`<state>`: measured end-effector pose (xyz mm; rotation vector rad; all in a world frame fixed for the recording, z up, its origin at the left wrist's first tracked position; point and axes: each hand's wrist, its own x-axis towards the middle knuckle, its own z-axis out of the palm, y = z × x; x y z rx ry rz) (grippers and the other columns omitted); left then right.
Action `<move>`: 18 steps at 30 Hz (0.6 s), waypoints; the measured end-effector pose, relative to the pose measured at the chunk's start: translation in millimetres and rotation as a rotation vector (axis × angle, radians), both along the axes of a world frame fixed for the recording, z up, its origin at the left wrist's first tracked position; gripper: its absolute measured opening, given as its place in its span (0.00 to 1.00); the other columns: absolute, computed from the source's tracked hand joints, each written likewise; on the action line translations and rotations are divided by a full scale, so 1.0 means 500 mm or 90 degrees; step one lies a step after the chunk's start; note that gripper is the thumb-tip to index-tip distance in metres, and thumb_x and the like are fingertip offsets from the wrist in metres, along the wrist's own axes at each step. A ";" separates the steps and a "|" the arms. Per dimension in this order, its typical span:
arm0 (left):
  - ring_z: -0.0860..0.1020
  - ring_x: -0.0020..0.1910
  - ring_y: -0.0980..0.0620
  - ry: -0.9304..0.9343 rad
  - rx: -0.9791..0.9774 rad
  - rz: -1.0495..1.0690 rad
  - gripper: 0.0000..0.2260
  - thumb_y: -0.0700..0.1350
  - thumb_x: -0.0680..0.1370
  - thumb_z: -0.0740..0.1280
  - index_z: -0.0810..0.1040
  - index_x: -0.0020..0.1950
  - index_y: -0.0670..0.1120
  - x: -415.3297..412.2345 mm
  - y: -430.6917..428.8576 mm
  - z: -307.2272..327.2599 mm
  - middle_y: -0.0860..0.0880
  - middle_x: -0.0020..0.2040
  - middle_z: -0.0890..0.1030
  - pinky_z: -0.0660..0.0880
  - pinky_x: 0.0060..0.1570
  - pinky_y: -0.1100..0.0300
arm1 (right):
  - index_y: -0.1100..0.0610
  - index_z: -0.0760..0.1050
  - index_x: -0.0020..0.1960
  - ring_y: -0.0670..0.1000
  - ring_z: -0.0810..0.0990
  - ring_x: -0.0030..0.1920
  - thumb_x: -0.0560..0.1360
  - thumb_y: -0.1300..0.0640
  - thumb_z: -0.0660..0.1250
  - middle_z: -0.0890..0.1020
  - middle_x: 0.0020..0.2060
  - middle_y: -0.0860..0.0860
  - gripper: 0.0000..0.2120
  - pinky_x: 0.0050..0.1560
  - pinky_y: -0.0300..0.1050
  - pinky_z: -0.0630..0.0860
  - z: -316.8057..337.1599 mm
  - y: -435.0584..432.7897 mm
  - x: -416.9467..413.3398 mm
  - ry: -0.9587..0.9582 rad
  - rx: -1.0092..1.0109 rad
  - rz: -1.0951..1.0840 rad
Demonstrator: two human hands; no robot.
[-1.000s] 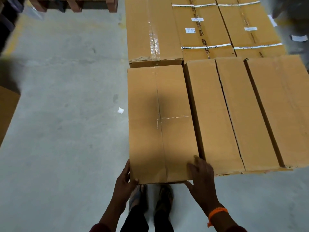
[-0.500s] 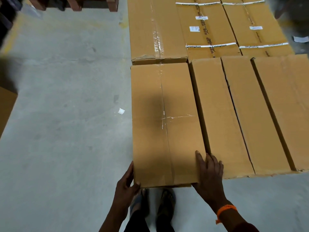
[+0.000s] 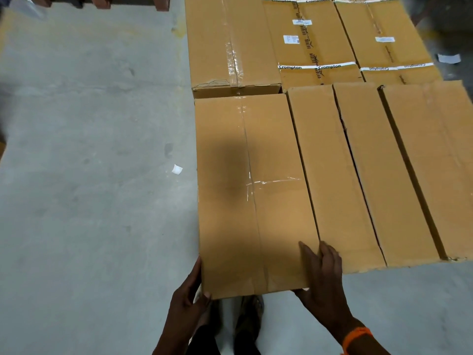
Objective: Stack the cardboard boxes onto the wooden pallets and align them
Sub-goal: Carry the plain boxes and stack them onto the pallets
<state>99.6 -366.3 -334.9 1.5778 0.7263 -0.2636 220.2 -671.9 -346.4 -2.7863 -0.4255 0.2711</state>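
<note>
We count seven cardboard boxes [image 3: 256,190], four in the near row and three in the far row; two hands [image 3: 322,275]; two feet [image 3: 248,316]; one orange wristband [image 3: 354,338]; two paper scraps [image 3: 177,169] on the floor.

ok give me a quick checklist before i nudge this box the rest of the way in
1. Both hands on the box: ok. Left hand is at the near left corner, right hand at the near right corner of the taped box.
2. Far end seated against the box behind: ok, they look to be touching.
3. Near edge flush with the neighbour box: not ok, the taped box sticks out toward the person.
4. Right fingers clear of the seam between the boxes: not ok, they lie over it.
5. Feet clear: cannot tell, they sit just under the overhanging edge.
6. Pallet support underneath: cannot tell, hidden.
</note>
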 end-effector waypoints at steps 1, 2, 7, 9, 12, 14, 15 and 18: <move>0.71 0.72 0.61 -0.002 0.003 0.005 0.33 0.46 0.75 0.74 0.65 0.78 0.60 0.011 -0.001 -0.001 0.64 0.70 0.74 0.74 0.67 0.47 | 0.54 0.66 0.76 0.68 0.67 0.70 0.55 0.44 0.86 0.69 0.69 0.66 0.55 0.65 0.74 0.70 -0.002 0.002 0.013 -0.005 -0.010 0.005; 0.71 0.71 0.62 0.002 0.004 0.008 0.33 0.41 0.77 0.74 0.65 0.77 0.59 0.022 -0.001 -0.004 0.65 0.70 0.74 0.74 0.68 0.49 | 0.55 0.66 0.76 0.68 0.67 0.70 0.55 0.44 0.86 0.70 0.68 0.67 0.55 0.67 0.74 0.68 -0.005 0.004 0.026 -0.008 -0.025 0.009; 0.70 0.73 0.60 0.041 0.055 -0.025 0.38 0.35 0.76 0.69 0.62 0.76 0.69 0.024 -0.008 -0.022 0.68 0.71 0.72 0.72 0.69 0.53 | 0.52 0.65 0.77 0.68 0.67 0.72 0.53 0.40 0.86 0.70 0.70 0.67 0.58 0.67 0.75 0.68 -0.026 -0.003 0.038 0.007 -0.074 0.022; 0.69 0.73 0.60 0.051 0.069 -0.040 0.39 0.41 0.72 0.68 0.60 0.75 0.72 0.019 -0.013 -0.024 0.68 0.73 0.69 0.72 0.70 0.52 | 0.51 0.64 0.78 0.68 0.66 0.73 0.53 0.41 0.86 0.68 0.72 0.67 0.59 0.67 0.75 0.67 -0.029 -0.006 0.034 -0.001 -0.070 0.026; 0.71 0.72 0.59 0.084 0.065 -0.036 0.40 0.51 0.67 0.68 0.57 0.73 0.77 0.026 -0.022 -0.009 0.69 0.73 0.68 0.75 0.67 0.51 | 0.51 0.62 0.79 0.69 0.63 0.75 0.54 0.43 0.87 0.64 0.75 0.66 0.60 0.68 0.75 0.66 -0.029 0.000 0.023 -0.003 -0.078 0.022; 0.73 0.71 0.54 0.113 0.073 -0.058 0.40 0.53 0.69 0.68 0.53 0.76 0.74 0.032 -0.031 0.020 0.66 0.72 0.68 0.75 0.65 0.51 | 0.52 0.61 0.80 0.69 0.62 0.76 0.56 0.41 0.85 0.61 0.77 0.67 0.59 0.69 0.75 0.65 -0.013 0.010 0.009 0.006 -0.096 0.021; 0.74 0.70 0.50 0.127 0.086 -0.081 0.41 0.56 0.69 0.68 0.51 0.78 0.70 0.035 -0.036 0.036 0.62 0.71 0.69 0.75 0.64 0.52 | 0.53 0.62 0.80 0.69 0.61 0.76 0.58 0.38 0.83 0.60 0.78 0.67 0.57 0.69 0.75 0.64 0.002 0.015 0.002 0.017 -0.104 0.026; 0.73 0.71 0.44 0.167 0.152 -0.172 0.42 0.50 0.74 0.71 0.51 0.82 0.57 0.034 -0.038 0.081 0.50 0.75 0.70 0.73 0.64 0.53 | 0.54 0.61 0.81 0.68 0.58 0.78 0.63 0.29 0.73 0.55 0.80 0.66 0.55 0.71 0.74 0.60 0.059 0.040 -0.028 0.059 -0.094 0.055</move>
